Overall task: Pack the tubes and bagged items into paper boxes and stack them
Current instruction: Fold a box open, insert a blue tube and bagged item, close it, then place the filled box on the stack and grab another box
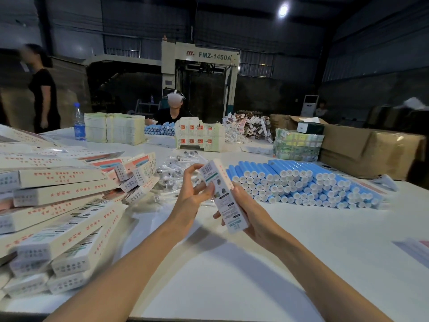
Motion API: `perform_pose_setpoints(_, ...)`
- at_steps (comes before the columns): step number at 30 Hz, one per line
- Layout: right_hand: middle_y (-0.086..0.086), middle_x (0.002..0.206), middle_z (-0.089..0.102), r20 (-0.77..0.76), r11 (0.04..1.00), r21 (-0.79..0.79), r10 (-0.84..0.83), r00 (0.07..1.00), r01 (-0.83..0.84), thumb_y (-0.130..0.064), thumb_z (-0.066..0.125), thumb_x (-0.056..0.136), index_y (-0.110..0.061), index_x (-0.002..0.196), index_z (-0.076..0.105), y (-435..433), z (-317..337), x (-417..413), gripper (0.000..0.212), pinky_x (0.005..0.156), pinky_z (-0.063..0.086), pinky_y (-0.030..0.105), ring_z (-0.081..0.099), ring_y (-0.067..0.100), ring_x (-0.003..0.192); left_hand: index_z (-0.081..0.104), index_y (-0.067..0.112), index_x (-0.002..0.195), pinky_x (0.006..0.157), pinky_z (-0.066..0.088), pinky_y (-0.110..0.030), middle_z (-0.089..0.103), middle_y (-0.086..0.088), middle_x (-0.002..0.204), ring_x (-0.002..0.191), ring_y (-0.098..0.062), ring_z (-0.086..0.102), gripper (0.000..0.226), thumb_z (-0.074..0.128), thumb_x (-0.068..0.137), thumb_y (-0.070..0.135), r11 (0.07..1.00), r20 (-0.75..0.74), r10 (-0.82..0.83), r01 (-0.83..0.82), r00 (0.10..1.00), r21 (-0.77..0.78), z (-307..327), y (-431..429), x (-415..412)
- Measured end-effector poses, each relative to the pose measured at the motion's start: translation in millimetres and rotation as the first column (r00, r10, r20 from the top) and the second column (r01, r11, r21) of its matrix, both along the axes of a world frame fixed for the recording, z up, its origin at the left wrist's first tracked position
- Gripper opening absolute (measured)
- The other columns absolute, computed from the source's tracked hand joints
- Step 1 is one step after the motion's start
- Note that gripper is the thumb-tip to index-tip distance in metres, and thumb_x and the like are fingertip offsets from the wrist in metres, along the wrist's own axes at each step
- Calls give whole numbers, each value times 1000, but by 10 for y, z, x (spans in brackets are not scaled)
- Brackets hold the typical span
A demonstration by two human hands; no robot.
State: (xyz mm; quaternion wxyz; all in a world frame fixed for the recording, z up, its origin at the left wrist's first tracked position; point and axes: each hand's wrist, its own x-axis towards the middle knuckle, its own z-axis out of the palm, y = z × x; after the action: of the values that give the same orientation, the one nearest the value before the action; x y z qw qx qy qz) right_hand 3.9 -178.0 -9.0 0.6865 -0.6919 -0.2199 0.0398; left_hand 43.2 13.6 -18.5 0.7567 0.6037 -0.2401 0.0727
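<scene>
I hold a long white paper box (222, 194) with red print and a barcode above the white table (255, 263), tilted away from me. My right hand (250, 212) grips its lower half from underneath. My left hand (192, 191) touches its left side near the upper end, thumb on the face, fingers spread. A heap of closed boxes (60, 205) lies at the left. Blue tubes with white caps (301, 182) are stacked at the right. Small clear bagged items (176, 170) are piled behind my hands.
Flat box blanks (113, 127) and printed cartons (199, 135) stand at the back, with a water bottle (79, 122). Brown cardboard cartons (371, 147) sit at the far right. A seated person (173, 110) works opposite; another person (44, 89) stands at the left.
</scene>
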Motion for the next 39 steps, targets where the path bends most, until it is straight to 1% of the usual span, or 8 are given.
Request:
perform_pose_setpoints(4,5,122,70,29,988,-53,-142,989,143,-53,54,106,-41,144,58,-162,-34,-206,40,86,59,37,69,25,96,37,52,147,95,61,-34,67,17,128,121,-5,66,62,73,98,38,975,142,53,-82,988,207,-82,-132,-9)
perform_pose_setpoints(10,-7,121,67,171,841,-240,-455,874,485,-49,54,107,-39,144,55,-893,-70,-470,39,79,57,29,68,15,93,39,50,150,106,42,-33,59,17,128,123,7,50,65,69,102,17,779,393,82,-305,916,549,-235,-228,-100)
perform_pose_setpoints(13,-5,121,66,372,623,-380,-574,730,684,-48,53,107,-33,145,55,-1579,-42,-579,41,79,52,25,63,12,97,54,39,142,108,39,-35,61,16,122,120,5,48,53,68,101,9,700,481,40,-368,876,612,-246,-242,-179)
perform_pose_setpoints(15,1,129,67,496,397,-484,-610,618,780,-44,55,107,-28,143,57,-2082,-44,-665,39,86,53,33,63,18,106,60,35,138,106,35,-31,63,15,122,123,-5,48,46,67,102,7,664,531,13,-404,847,629,-219,-276,-229)
perform_pose_setpoints(20,6,131,66,663,-149,-652,-588,464,743,-40,53,108,-25,144,55,-2961,-159,-961,39,88,54,37,60,23,110,69,26,129,106,31,-29,66,8,123,127,-13,48,38,67,101,1,648,569,-19,-423,822,633,-202,-256,-259)
perform_pose_setpoints(25,4,144,58,720,-413,-684,-515,465,601,-39,43,110,-20,144,53,-3353,-404,-1315,41,112,41,41,49,25,131,69,35,123,109,36,-41,64,13,125,129,-13,46,40,68,100,2,641,579,-53,-417,814,645,-279,-215,-162)
perform_pose_setpoints(31,2,151,52,699,-433,-702,-572,430,565,-38,40,111,-22,149,48,-3307,-446,-1395,42,116,38,40,50,25,136,66,48,117,106,38,-43,54,29,124,127,-6,45,47,69,99,5,636,608,-62,-438,791,635,-372,-153,-29)
perform_pose_setpoints(39,4,147,54,702,-430,-695,-583,410,577,-32,39,110,-18,146,47,-3309,-438,-1452,40,113,40,38,54,24,132,66,51,110,95,44,-42,57,24,122,129,-1,44,52,64,99,0,613,565,-66,-414,822,673,-358,-123,-67)
